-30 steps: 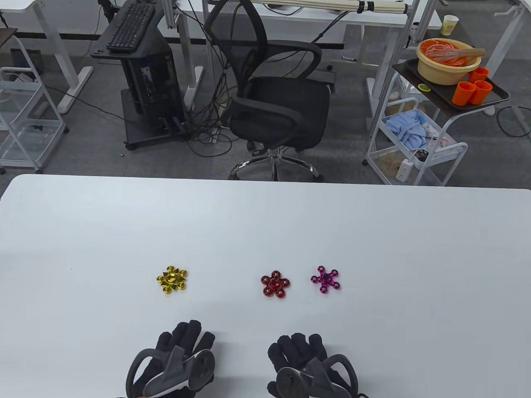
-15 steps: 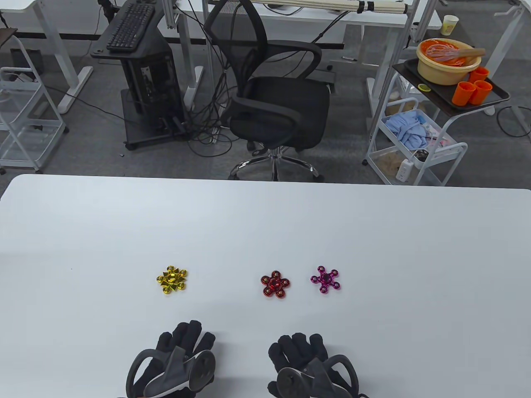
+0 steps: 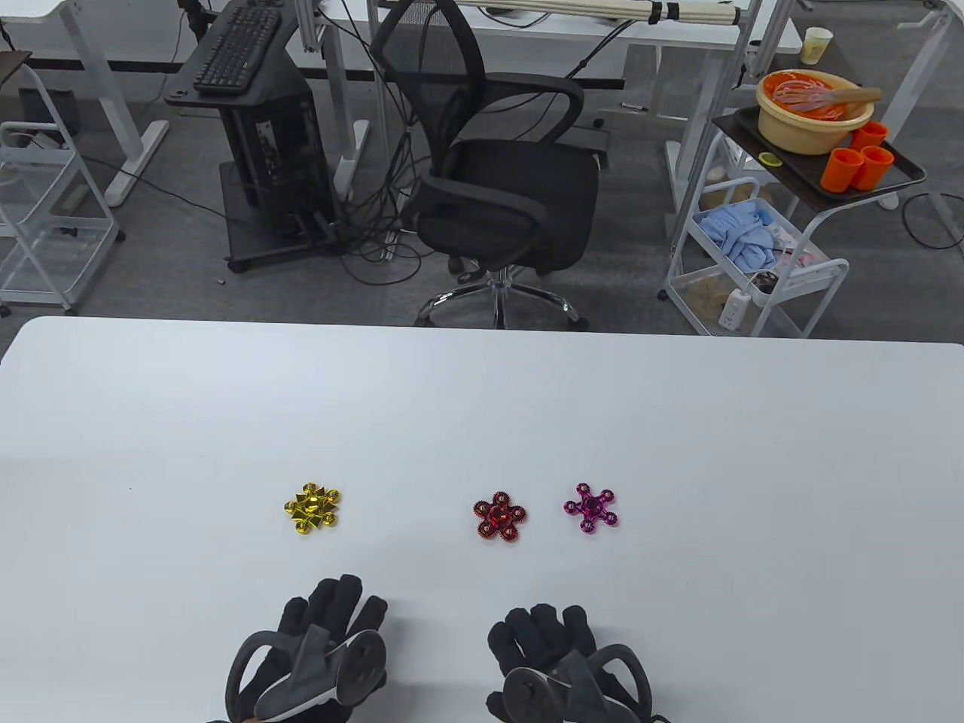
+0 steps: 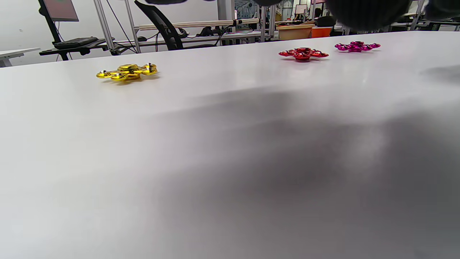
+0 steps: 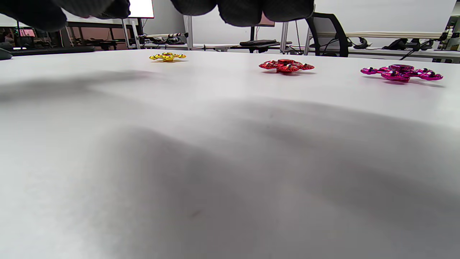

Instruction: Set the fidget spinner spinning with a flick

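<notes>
Shifting slightly, the left hand [image 3: 320, 651] is now sitting a touch farther left and forward than half a second ago, its fingers [image 3: 340, 599] loosely spread and holding nothing. Right hand [image 3: 561, 663] is lying where it was, fingers [image 3: 538, 629] gently fanned, flat over the tabletop [image 3: 753, 452], gripping nothing.

Three fidget spinners are lying flat in a row ahead of the hands, none touched, none moved. Gold fidget spinner [image 3: 312, 508] is sitting ahead of the left hand, well apart from the other two. Red fidget spinner [image 3: 499, 517] is lying ahead of the right hand, with the magenta fidget spinner [image 3: 591, 507] near it on the right, not touching.

Beyond the tabletop, on a cart's dark tray [image 3: 798, 184], a beige bowl [image 3: 813, 124] is holding orange contents and a whisk [image 3: 809, 96]; three orange cups [image 3: 858, 162] are standing beside it. Lower basket [image 3: 821, 267] is carrying a blue cloth [image 3: 742, 233].
</notes>
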Demonstrator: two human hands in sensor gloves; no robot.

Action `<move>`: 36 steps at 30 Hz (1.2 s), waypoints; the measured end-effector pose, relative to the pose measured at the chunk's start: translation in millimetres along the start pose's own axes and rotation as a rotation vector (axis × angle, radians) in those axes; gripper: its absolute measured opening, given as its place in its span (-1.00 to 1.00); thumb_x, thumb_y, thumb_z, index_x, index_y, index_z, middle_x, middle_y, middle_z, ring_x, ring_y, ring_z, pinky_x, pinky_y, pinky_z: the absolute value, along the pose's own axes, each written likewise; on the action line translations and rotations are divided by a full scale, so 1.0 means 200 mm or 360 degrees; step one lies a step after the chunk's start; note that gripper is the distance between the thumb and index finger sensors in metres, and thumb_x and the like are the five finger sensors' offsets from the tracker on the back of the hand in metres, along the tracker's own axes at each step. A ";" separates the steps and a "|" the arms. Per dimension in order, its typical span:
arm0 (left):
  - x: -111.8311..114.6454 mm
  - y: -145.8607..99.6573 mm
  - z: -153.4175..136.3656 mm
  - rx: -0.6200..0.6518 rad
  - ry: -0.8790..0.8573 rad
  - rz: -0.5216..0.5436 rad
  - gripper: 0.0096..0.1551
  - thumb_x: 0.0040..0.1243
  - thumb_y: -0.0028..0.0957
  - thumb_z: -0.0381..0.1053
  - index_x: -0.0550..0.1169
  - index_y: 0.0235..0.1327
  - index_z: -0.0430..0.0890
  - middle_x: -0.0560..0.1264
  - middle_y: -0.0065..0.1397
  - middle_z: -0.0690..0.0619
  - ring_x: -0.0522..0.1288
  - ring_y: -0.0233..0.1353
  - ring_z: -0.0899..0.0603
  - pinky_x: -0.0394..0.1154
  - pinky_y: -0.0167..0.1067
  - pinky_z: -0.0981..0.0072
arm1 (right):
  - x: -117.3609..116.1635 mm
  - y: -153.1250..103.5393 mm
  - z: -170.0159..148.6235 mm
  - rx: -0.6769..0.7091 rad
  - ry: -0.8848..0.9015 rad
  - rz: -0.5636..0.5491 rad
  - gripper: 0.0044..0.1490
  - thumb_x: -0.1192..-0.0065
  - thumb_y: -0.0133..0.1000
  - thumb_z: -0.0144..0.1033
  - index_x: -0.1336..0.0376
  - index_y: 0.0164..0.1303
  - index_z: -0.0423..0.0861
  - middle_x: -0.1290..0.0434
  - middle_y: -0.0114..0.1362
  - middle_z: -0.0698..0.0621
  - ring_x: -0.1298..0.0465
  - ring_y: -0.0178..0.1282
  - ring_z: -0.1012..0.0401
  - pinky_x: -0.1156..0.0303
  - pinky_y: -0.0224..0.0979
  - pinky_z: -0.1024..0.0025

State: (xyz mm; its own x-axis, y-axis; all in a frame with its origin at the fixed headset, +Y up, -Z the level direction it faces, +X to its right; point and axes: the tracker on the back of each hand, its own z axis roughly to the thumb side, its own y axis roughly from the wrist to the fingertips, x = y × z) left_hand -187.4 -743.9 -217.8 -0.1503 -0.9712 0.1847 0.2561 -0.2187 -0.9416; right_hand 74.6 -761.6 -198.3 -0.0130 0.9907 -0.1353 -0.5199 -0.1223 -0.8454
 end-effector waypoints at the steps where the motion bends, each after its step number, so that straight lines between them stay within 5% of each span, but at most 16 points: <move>1: -0.01 0.01 -0.02 -0.0021 -0.0018 0.0009 -0.10 -0.03 -0.16 0.35 0.01 0.40 0.08 -0.14 0.64 -0.18 -0.01 0.64 -0.34 0.05 0.48 -0.36 | 0.00 0.00 0.00 0.0001 -0.0001 -0.0004 -0.07 0.08 0.06 0.21 0.15 0.50 -0.05 0.10 0.66 -0.21 0.07 0.61 -0.29 0.24 0.55 -0.40; 7: -0.09 0.10 -0.21 -0.0193 -0.0121 0.0054 -0.08 0.00 -0.16 0.34 -0.02 0.40 0.09 -0.16 0.65 -0.16 -0.03 0.66 -0.33 0.02 0.49 -0.36 | 0.00 0.00 0.00 0.0001 -0.0004 -0.0024 -0.07 0.08 0.06 0.21 0.15 0.50 -0.05 0.10 0.66 -0.21 0.07 0.61 -0.29 0.24 0.55 -0.40; 17: -0.13 0.43 -0.53 -0.0434 -0.0276 -0.0107 0.04 0.08 -0.20 0.36 -0.12 0.40 0.08 -0.18 0.65 -0.16 0.00 0.66 -0.33 0.04 0.50 -0.35 | 0.01 -0.01 0.00 -0.0003 0.0005 -0.0028 -0.07 0.08 0.06 0.21 0.15 0.50 -0.05 0.10 0.66 -0.21 0.07 0.61 -0.29 0.24 0.55 -0.40; 26: -0.03 0.73 -0.57 -0.0441 -0.0239 -0.0354 0.12 0.20 -0.26 0.34 -0.11 0.39 0.05 -0.21 0.64 -0.15 0.06 0.64 -0.32 0.12 0.50 -0.30 | 0.01 -0.01 -0.01 -0.0017 0.0031 -0.0035 -0.07 0.08 0.06 0.21 0.15 0.50 -0.05 0.10 0.66 -0.21 0.06 0.61 -0.29 0.24 0.55 -0.40; 36: 0.07 0.84 -0.63 -0.0403 -0.0265 -0.0474 0.10 0.29 -0.24 0.26 -0.08 0.38 0.07 -0.22 0.63 -0.14 0.05 0.64 -0.33 0.09 0.51 -0.31 | 0.01 -0.01 -0.01 0.0011 0.0040 -0.0010 -0.08 0.08 0.06 0.21 0.15 0.50 -0.05 0.10 0.66 -0.21 0.06 0.61 -0.29 0.24 0.55 -0.40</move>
State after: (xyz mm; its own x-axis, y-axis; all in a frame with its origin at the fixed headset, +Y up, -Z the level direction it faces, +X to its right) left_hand -267.4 -782.2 -408.6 -0.0207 -0.8755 0.4827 -0.0210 -0.4823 -0.8757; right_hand 77.1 -759.8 -198.5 0.0116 0.9897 -0.1429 -0.5258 -0.1155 -0.8427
